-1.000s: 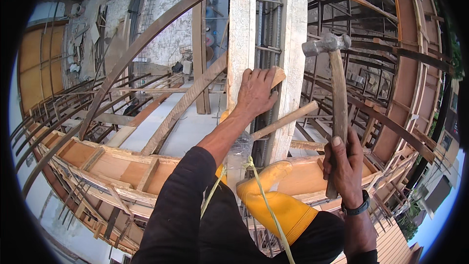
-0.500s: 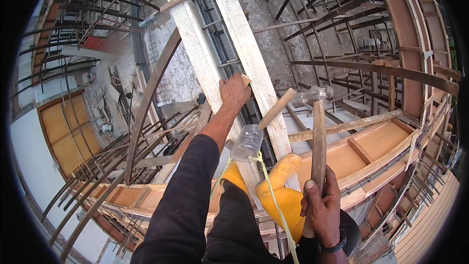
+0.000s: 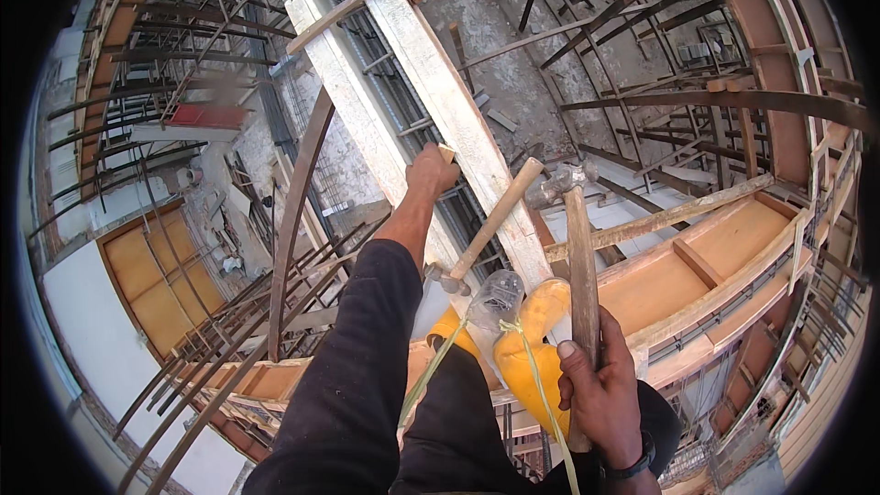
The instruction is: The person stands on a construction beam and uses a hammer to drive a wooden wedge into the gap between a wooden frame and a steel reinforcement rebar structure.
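My right hand (image 3: 603, 394) is closed round the wooden handle of a hammer (image 3: 581, 266), held upright with its metal head at the top. My left hand (image 3: 429, 170) reaches forward over the channel between two whitish form boards (image 3: 500, 179); its fingers are closed on a small wood piece (image 3: 447, 153), of which only the pale end shows. Steel rebar (image 3: 396, 96) runs inside the channel. A second hammer (image 3: 496, 220) lies slanted across the boards, its head near my left knee. A cut clear plastic bottle (image 3: 496, 299) hangs on a green cord in front of my boots.
My yellow boots (image 3: 532, 367) stand on the formwork. Curved plywood beam forms (image 3: 724, 252) cross on both sides. A wooden crosspiece (image 3: 348, 9) spans the channel farther ahead. Many timber props (image 3: 298, 220) stand below, with the floor far down and a yellow-brown panel (image 3: 160, 270) at the left.
The view has shifted a little. The hanging bottle has swung right, so the lying hammer's head now shows. Both hands keep their grip, the left still at the channel.
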`<move>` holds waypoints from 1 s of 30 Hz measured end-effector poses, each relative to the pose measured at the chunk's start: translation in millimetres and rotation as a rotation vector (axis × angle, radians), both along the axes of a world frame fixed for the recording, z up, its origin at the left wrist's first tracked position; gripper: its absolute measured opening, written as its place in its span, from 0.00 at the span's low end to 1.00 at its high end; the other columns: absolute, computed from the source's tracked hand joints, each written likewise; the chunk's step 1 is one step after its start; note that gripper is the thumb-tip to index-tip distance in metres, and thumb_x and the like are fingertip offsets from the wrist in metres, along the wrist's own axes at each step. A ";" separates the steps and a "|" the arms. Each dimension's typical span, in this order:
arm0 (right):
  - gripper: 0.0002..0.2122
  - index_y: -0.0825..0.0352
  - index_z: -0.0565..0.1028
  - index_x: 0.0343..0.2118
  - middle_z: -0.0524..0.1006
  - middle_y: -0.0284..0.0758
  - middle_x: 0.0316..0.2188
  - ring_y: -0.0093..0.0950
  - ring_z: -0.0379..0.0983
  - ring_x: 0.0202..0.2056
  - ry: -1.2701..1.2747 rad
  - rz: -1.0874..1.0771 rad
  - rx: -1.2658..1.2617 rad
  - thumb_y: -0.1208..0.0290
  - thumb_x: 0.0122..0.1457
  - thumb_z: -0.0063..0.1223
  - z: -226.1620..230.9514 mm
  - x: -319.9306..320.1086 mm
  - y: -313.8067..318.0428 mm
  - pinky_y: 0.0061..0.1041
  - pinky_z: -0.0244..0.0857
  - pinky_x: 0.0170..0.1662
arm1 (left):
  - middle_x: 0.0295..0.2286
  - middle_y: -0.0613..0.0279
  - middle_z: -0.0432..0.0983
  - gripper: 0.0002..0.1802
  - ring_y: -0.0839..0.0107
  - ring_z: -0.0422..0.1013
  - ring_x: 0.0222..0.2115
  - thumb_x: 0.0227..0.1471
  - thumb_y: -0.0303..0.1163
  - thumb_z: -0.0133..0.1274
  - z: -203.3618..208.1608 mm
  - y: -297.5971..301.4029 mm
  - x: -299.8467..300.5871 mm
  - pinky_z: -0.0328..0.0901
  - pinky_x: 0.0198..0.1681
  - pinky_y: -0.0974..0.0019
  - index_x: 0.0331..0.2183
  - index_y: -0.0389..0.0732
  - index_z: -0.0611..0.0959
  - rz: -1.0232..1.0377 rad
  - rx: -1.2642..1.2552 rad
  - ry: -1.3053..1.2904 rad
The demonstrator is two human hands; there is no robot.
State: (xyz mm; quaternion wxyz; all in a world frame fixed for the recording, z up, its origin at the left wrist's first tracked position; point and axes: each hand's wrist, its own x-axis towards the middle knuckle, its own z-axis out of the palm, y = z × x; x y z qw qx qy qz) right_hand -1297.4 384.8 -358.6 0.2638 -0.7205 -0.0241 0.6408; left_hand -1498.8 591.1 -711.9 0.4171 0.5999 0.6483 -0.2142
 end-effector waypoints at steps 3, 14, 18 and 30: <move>0.26 0.70 0.61 0.65 0.74 0.30 0.30 0.15 0.65 0.21 -0.014 -0.015 0.015 0.70 0.68 0.55 -3.9 -0.3 -2.7 0.17 0.61 0.23 | 0.45 0.41 0.80 0.29 0.45 0.75 0.49 0.47 0.40 0.61 17.8 -24.8 -6.4 0.60 0.57 0.50 0.48 0.33 0.75 0.071 0.159 0.004; 0.26 0.67 0.62 0.64 0.73 0.28 0.27 0.14 0.66 0.20 -0.096 0.015 -0.005 0.64 0.68 0.56 -22.3 -0.8 -3.4 0.17 0.63 0.21 | 0.41 0.42 0.78 0.33 0.54 0.77 0.42 0.48 0.26 0.61 61.0 -35.0 -60.6 0.71 0.48 0.55 0.53 0.30 0.66 0.293 0.208 -0.498; 0.26 0.67 0.62 0.64 0.73 0.28 0.28 0.15 0.67 0.20 -0.085 0.052 -0.061 0.64 0.68 0.56 -29.1 -6.4 -7.2 0.17 0.64 0.21 | 0.42 0.45 0.78 0.29 0.61 0.76 0.43 0.56 0.30 0.59 48.8 -45.8 -61.5 0.71 0.47 0.60 0.55 0.36 0.67 0.245 0.256 -0.658; 0.28 0.69 0.60 0.66 0.73 0.30 0.29 0.16 0.66 0.21 -0.057 0.041 -0.136 0.68 0.66 0.57 -25.7 -14.8 -22.7 0.18 0.61 0.22 | 0.47 0.50 0.79 0.29 0.57 0.76 0.48 0.54 0.33 0.64 36.9 -39.0 -55.9 0.69 0.54 0.59 0.56 0.40 0.74 0.164 0.017 -0.608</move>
